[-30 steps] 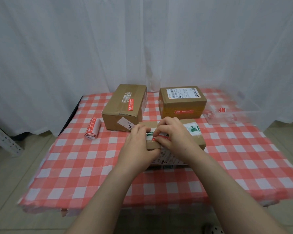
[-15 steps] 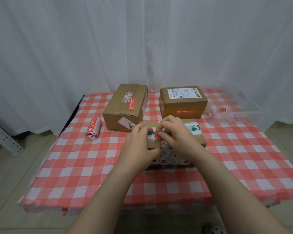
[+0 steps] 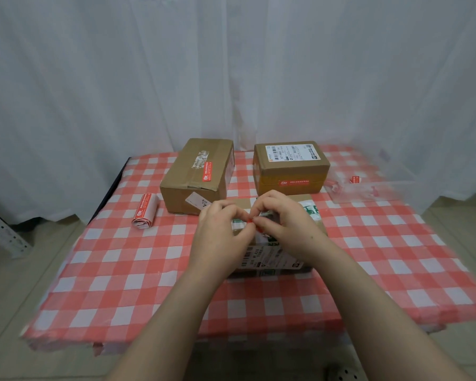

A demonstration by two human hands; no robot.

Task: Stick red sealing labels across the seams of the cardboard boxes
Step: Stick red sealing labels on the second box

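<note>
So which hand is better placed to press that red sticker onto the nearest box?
Probably right: the right hand pinches the red label directly above the near box; the left hand holds its end.

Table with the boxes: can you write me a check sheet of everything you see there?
Surface: a checked cloth, red and white, covers the table.
Job's things: three cardboard boxes. The back left box has a red top label. The back right box has a red front label. The near box lies under the hands. The label roll lies left of the boxes.
Clutter: a clear tray at the right holds red scraps.
Hands: the left hand and right hand both pinch a small red label over the near box.
Cables: nothing seen.
Surroundings: a white curtain hangs behind; a metal rack stands at the far left.
</note>
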